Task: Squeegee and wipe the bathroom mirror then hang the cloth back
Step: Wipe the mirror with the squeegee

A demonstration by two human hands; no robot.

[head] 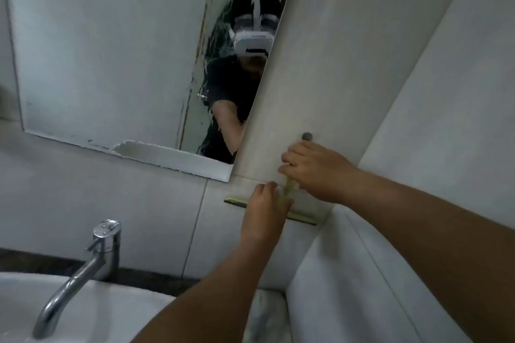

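Observation:
The mirror [111,64] hangs on the tiled wall, with water streaks over its right part, where a person wearing a headset is reflected. Below its lower right corner, a yellow-green squeegee [301,217] lies against the wall tiles, blade roughly level. My right hand [315,170] is closed on the top of its handle, just under a small grey wall hook [307,136]. My left hand [264,209] grips the handle lower down, near the blade. No cloth is in view.
A chrome tap [92,256] stands over the white basin [83,315] at the lower left. A dark counter strip [36,260] runs behind the basin. A wall corner [390,120] rises to the right of my hands.

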